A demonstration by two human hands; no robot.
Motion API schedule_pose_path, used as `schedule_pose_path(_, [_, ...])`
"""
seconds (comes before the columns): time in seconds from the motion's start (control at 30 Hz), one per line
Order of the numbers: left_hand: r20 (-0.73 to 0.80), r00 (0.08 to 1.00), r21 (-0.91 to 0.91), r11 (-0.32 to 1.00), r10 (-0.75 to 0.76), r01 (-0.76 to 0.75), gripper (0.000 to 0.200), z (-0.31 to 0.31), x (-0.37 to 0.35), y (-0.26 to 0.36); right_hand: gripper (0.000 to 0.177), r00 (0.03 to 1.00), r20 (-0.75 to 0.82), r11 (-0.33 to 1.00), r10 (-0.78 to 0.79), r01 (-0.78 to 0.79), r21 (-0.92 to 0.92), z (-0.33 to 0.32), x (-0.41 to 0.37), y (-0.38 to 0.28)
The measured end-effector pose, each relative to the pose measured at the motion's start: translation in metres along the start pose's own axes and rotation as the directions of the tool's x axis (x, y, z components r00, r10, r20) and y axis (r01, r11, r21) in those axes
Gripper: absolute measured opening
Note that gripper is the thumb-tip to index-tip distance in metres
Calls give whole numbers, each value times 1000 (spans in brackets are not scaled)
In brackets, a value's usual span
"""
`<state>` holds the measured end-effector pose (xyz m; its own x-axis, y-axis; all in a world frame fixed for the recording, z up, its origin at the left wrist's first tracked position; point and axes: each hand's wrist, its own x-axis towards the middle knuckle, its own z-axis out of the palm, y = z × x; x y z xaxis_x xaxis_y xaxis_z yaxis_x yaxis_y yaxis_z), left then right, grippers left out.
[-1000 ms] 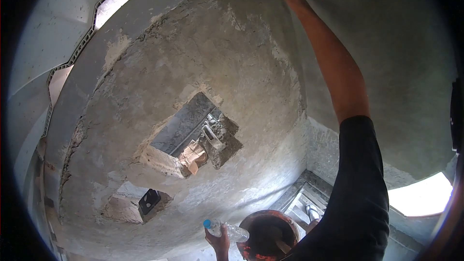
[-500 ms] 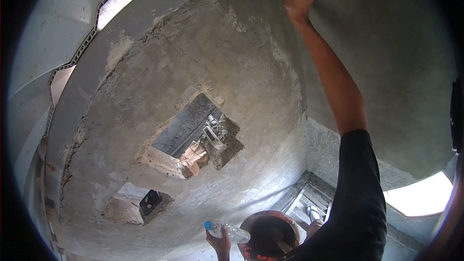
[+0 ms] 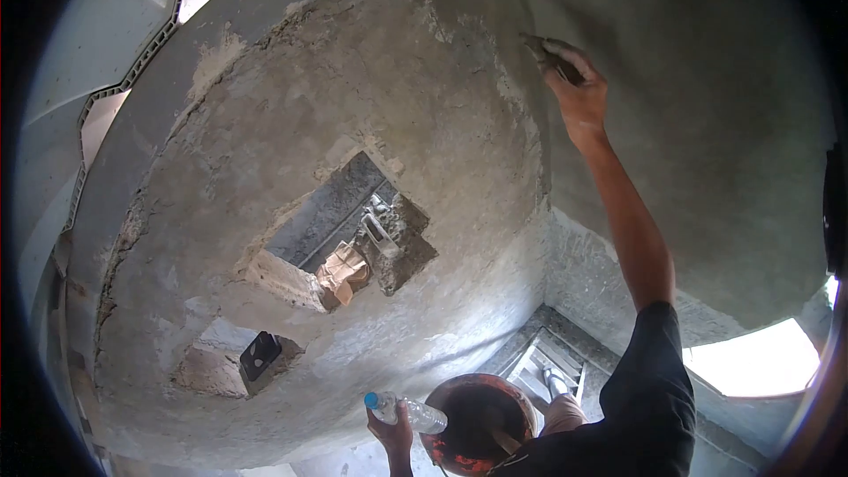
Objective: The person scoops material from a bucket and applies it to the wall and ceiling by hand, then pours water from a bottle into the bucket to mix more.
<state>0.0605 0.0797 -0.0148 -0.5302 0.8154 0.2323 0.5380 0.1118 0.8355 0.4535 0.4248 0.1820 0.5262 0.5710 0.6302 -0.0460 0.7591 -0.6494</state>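
My right hand (image 3: 580, 97) is raised and shut on a small dark trowel (image 3: 549, 51), whose blade lies flat against the grey plastered wall (image 3: 707, 124) close to the inside corner. Low in the view, my left hand (image 3: 394, 435) grips a clear plastic water bottle (image 3: 415, 414) with a blue cap, held on its side. Right beside the bottle is a round red-rimmed pan (image 3: 477, 424) with dark mix and a stick-like handle in it.
The rough left wall has a rectangular cut-out (image 3: 349, 230) with metal fittings and brown paper (image 3: 343, 270), and a lower recess holding a black box (image 3: 256, 355). Stone steps (image 3: 539, 362) and a foot (image 3: 556, 382) lie below. A bright opening (image 3: 751, 358) is at lower right.
My right hand has slid down the wall along the corner with the trowel. The left hand, bottle and pan have stayed about where they were. The view tilted slightly.
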Motion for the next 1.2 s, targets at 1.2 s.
schedule_pose_path(1.2, [-13,999,-26,999,30,-31,40,-5,7,-1,25,981,-156,988,-112,94,-122,48,109,9])
